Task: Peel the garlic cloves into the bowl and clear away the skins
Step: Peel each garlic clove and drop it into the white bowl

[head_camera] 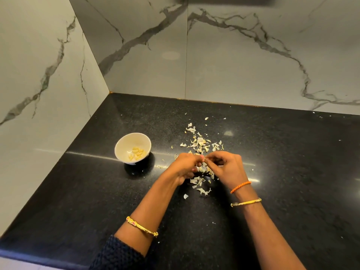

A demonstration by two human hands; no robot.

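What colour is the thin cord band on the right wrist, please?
Orange, a twisted cord band; head view.

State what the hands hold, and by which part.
Left hand and right hand pinch a garlic clove between fingertips; which part cannot be told.

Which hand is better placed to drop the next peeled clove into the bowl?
Probably the left hand: the white bowl stands on its side, while the right hand would have to cross over.
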